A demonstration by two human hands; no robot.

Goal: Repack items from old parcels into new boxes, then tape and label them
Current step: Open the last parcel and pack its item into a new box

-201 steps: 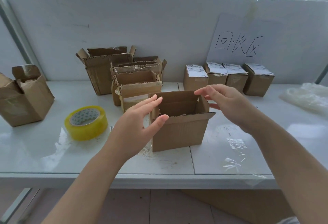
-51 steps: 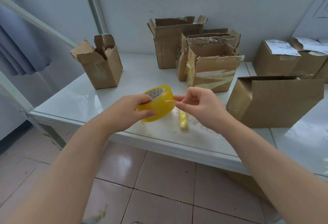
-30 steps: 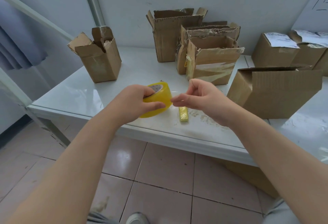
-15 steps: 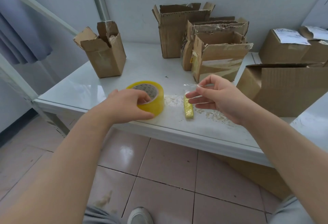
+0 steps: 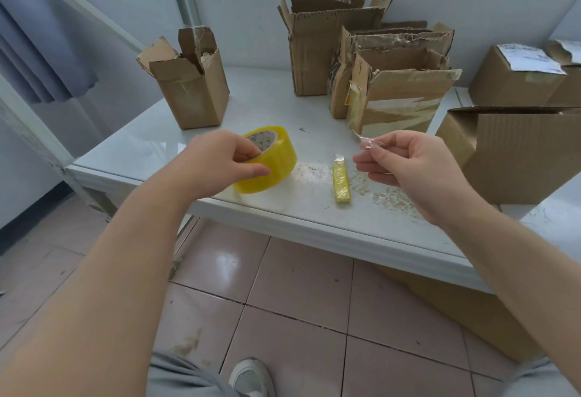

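Observation:
A yellow tape roll (image 5: 276,160) lies tilted on the white table (image 5: 270,107) near its front edge. My left hand (image 5: 220,163) grips the roll, fingers in its core and thumb on the outer side. My right hand (image 5: 405,167) is raised to the right of it and pinches the clear free end of the tape (image 5: 366,141) between thumb and forefinger. An open new cardboard box (image 5: 515,151) stands just right of my right hand.
A short yellow strip (image 5: 341,181) lies on the table between my hands, amid tape residue. Torn old parcels (image 5: 386,82) stand at the back, one more (image 5: 191,82) at the left. Labelled sealed boxes (image 5: 518,75) sit far right. Tiled floor lies below.
My left hand has lowered the roll onto the table and keeps hold of it. My right hand has moved right, drawing the clear tape end away from the roll.

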